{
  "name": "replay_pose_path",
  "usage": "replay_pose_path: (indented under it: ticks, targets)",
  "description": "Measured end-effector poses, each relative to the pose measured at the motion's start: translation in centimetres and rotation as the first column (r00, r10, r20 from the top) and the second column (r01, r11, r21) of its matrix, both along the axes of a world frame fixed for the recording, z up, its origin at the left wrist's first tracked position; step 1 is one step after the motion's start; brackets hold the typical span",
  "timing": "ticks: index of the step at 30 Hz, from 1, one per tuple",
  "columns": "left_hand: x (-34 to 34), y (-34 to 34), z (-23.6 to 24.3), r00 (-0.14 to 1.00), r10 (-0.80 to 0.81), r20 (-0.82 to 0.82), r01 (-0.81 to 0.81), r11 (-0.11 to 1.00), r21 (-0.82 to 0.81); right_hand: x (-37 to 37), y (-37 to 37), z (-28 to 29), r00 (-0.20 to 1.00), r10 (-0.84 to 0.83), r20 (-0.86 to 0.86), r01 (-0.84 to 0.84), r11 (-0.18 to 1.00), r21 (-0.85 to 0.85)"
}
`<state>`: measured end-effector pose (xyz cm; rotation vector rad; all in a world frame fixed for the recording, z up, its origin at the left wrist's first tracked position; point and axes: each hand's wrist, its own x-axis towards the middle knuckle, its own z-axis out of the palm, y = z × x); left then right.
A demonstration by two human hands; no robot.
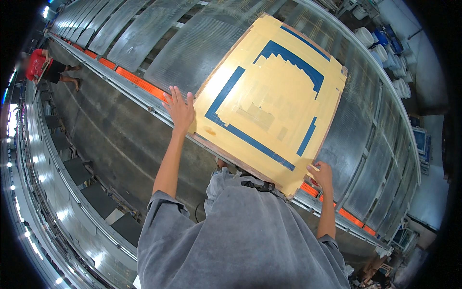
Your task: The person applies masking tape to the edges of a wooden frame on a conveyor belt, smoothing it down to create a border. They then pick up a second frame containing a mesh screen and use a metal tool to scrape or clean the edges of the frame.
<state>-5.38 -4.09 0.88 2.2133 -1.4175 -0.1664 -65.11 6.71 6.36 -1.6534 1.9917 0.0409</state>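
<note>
Uneven pushing could skew the yellow frame (269, 103), which lies on the tabletop (185, 62) at its near edge. Left hand (181, 112): spread against the frame's left side. Right hand (323, 174): bent at the near right corner; grip cannot be told. Grey floor (110, 115) lies left; white buckets (364, 36) stand far right.

We can read no text, label, brand, number or sign anywhere in this view. On the yellow-faced frame (281, 103) we make out no legible lettering, and the white buckets (380, 53) are too small for us to tell.
</note>
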Motion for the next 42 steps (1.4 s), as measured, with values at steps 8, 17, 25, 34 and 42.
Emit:
replay_pose_path:
  ticks: [8,17,25,34,42]
  targets:
    - [-7.7,7.0,-0.6,0.992,-0.125,-0.028,0.125,0.992,-0.019,0.4,0.0,0.5,0.999,-0.011,-0.041,0.011,1.0,0.003]
    - [-14.8,10.1,-0.4,0.937,-0.344,-0.058,0.347,0.937,0.048,0.5,0.1,0.8,0.999,0.022,-0.045,-0.023,1.0,-0.012]
    - [-18.4,13.2,0.2,0.777,-0.624,-0.085,0.629,0.775,0.059,3.2,-0.3,6.6,0.996,-0.083,0.033,0.083,0.996,-0.02]
    - [-18.3,13.4,1.0,0.811,-0.562,-0.164,0.56,0.826,-0.065,4.7,-1.5,15.1,0.997,0.028,0.079,-0.018,0.992,-0.126]
    - [-19.1,8.7,1.8,-0.248,0.35,-0.903,-0.061,0.925,0.375,9.9,-0.7,22.6,0.959,0.03,0.28,0.019,0.985,-0.171]
